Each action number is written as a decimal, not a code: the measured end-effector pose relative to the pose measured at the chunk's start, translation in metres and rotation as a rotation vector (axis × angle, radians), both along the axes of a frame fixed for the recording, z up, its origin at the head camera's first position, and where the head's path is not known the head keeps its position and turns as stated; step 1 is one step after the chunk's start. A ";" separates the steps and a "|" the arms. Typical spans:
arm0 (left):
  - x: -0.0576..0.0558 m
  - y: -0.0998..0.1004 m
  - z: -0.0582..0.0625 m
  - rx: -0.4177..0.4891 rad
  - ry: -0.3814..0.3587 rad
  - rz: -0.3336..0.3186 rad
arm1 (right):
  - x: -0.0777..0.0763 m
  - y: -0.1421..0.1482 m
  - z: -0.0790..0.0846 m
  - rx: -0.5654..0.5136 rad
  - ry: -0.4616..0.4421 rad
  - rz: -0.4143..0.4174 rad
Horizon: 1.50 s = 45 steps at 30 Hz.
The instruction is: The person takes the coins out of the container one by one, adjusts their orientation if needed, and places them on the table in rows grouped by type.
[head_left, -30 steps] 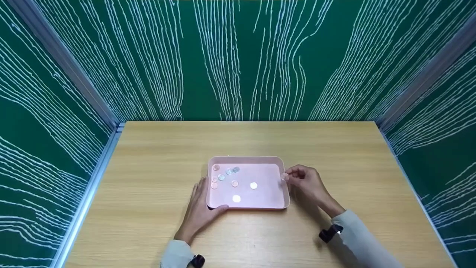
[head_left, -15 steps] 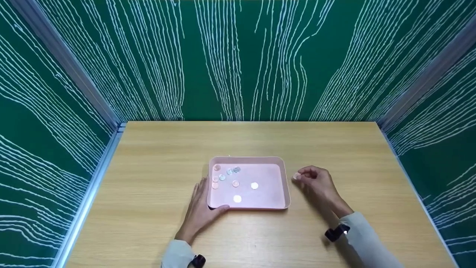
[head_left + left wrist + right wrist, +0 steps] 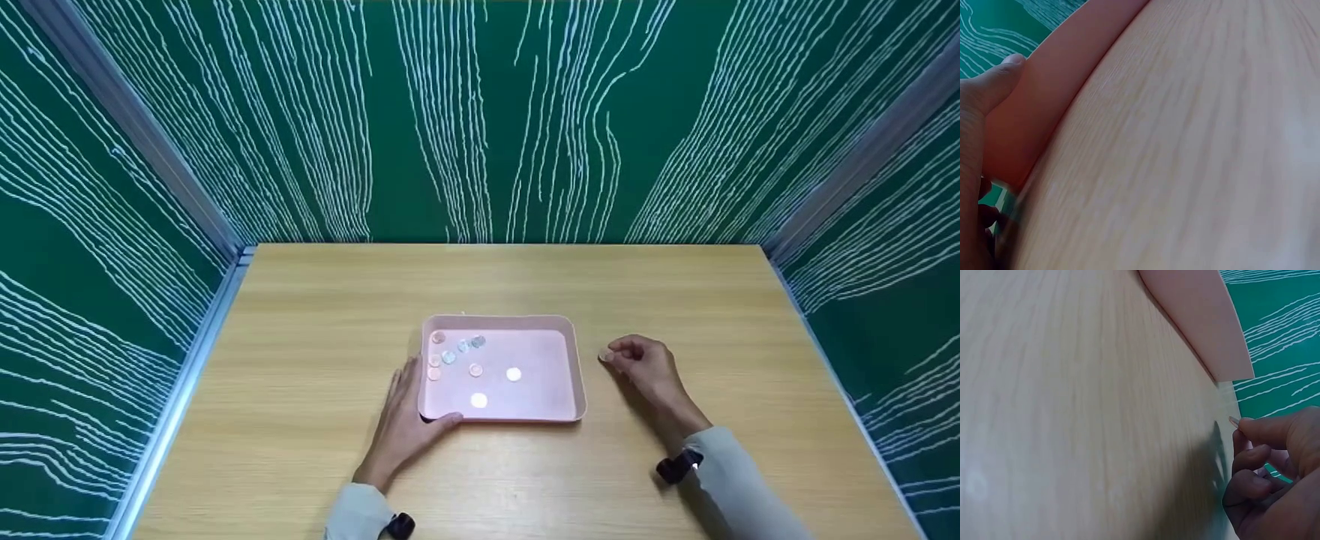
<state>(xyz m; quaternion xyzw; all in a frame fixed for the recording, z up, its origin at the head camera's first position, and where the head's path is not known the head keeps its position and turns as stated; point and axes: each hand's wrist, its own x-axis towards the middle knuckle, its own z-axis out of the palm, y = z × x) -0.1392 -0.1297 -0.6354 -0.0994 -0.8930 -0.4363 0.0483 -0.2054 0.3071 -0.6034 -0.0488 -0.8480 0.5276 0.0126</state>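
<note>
A shallow pink tray (image 3: 532, 394) stands on the table with several coins inside, mostly toward its left; a coppery coin (image 3: 475, 370) lies near the middle and a bright, glare-whitened coin (image 3: 513, 374) to its right. My left hand (image 3: 405, 420) holds the tray's near left corner, fingers along the left wall and thumb at the front rim. In the left wrist view, the thumb touches the wall's upper edge. To the right of the tray, my right hand (image 3: 646, 367) pinches a coin (image 3: 1234, 421) between thumb and index finger, just above the wood; its other fingers are curled.
The light wooden table (image 3: 337, 300) extends around the tray on all sides. Green panels (image 3: 420, 150) with white wavy lines enclose the back and both sides. A metal rail (image 3: 187, 382) runs along the left edge.
My right hand has moved right, from the tray's right rim to above the table beside it, carrying the pinched coin. The left hand and the tray stay in place.
</note>
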 end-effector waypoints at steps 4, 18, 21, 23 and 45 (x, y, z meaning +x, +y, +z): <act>0.001 0.000 0.000 0.011 -0.016 0.006 | -0.003 -0.001 -0.003 0.042 0.005 -0.004; 0.004 0.000 -0.002 -0.011 -0.007 -0.005 | -0.003 -0.006 -0.007 0.133 0.061 0.023; 0.004 -0.001 -0.002 -0.014 -0.018 -0.005 | -0.003 -0.005 -0.008 0.135 0.070 0.025; 0.004 -0.001 -0.002 -0.012 -0.019 -0.007 | -0.003 -0.005 -0.008 0.142 0.079 0.032; 0.000 0.000 0.001 0.001 -0.032 0.009 | 0.010 -0.042 0.024 0.139 0.222 0.144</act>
